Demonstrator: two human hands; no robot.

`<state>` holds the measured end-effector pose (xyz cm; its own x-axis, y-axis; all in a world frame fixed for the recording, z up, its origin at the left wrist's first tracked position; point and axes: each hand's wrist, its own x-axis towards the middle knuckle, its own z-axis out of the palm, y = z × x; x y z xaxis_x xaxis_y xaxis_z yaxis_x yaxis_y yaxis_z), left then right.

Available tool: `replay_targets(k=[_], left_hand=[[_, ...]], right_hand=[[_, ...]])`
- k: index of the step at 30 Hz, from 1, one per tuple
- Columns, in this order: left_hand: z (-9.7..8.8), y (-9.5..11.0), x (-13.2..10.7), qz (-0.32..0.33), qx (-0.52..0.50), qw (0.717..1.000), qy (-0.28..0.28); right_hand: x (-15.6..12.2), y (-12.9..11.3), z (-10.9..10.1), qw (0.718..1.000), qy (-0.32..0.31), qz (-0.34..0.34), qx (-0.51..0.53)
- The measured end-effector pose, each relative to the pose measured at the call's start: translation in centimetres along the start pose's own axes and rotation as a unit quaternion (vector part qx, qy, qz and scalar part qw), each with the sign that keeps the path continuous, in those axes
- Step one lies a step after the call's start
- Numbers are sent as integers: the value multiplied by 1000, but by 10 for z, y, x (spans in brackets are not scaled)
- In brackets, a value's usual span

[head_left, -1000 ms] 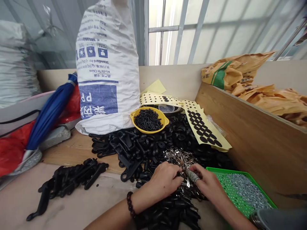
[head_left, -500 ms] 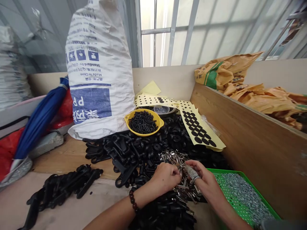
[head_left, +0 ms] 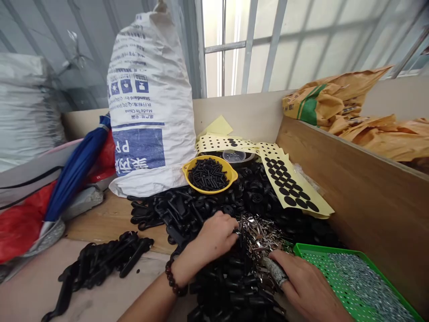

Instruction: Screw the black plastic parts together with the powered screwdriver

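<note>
My left hand (head_left: 214, 237), with a dark beaded bracelet at the wrist, is closed over the black parts. Its fingertips pinch something small and dark that I cannot make out. Beside it lies a heap of small shiny metal clips (head_left: 256, 230). My right hand (head_left: 303, 279) is at the near right side of this heap, thumb and finger close together among the clips. A grey wrapping (head_left: 275, 270) covers one of its digits. Whatever those fingertips hold is hidden. Black plastic parts with cylindrical ends (head_left: 231, 286) lie below and between the hands.
Behind the heap stands a yellow basket (head_left: 231, 180) of black screws. A green tray (head_left: 321, 248) holding small metal pieces is at right, by a wooden divider (head_left: 362, 179). Sticker sheets (head_left: 321, 205) lie behind. A white sack (head_left: 177, 107) and black handles (head_left: 103, 264) are at left.
My left hand has moved left, away from the clips and over the black parts. My right hand has shifted nearer and to the right. The view has turned slightly left.
</note>
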<state>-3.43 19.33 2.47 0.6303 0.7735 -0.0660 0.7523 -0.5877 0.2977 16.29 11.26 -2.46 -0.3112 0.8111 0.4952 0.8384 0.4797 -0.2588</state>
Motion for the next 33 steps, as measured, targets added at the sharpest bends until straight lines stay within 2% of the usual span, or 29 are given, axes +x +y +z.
replay_targets(k=[4, 8, 13, 20, 24, 28, 31, 33], left_hand=[[5, -9, 15, -50, 78, 996, 10], [15, -11, 24, -53, 111, 992, 18], [13, -16, 38, -66, 139, 987, 41], [15, -10, 65, -107, 143, 984, 26], [14, -13, 69, -113, 84, 990, 23], [4, -19, 64, -137, -28, 988, 61], [-6, -17, 49, -154, -155, 971, 98], [-11, -11, 34, -155, -261, 947, 104]], right_hand=[[3, -5, -6, 999, 46, -6, -26], [-2, -5, -3, 998, 57, -8, -20], [-6, -2, 5, 1000, 15, 8, 0], [-8, 0, 9, 996, -63, 52, 42], [-9, -1, 10, 995, -69, 55, 52], [-8, -1, 8, 995, -45, 56, 77], [-8, -1, 5, 993, -30, 59, 101], [-7, -3, 1, 992, -11, 47, 119]])
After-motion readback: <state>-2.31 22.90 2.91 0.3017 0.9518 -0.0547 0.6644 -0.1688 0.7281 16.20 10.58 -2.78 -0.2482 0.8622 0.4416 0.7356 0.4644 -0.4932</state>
